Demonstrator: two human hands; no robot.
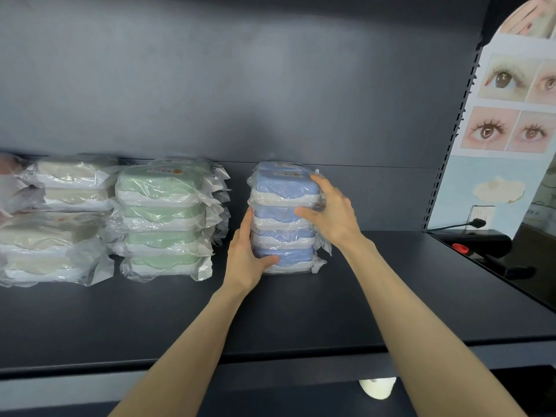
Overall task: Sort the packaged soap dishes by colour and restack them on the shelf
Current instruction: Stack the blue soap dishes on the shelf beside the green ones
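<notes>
1. The blue stack stands on the shelf just right of the green stack, with a narrow gap between them. It looks like four or five packs; the exact count is unclear through the film.
2. The cream stacks sit on the far side of the green stack, touching or nearly touching it.
3. The left hand is in the gap beside the green stack. It grips the blue stack low, fingers up the side and thumb wrapped across the bottom pack's front.
4. The right hand is on the side away from the green stack. It grips high, fingers curled over the top pack's edge and thumb pressed on the front.
5. Handling, as a judgement:
   - The dishes are probably light, rigid plastic shells, so weight is no issue.
   - The loose, glossy bags are slippery, so packs can shear sideways against each other.
   - The film tails on the side away from the green stack are soft and no good to hold.
6. Best hold is on the hard shell edges through the film, squeezing from both sides with one hand low to carry the bottom pack.
7. The main risk is the middle packs squirting out if the stack tilts, so keep it upright.
</notes>
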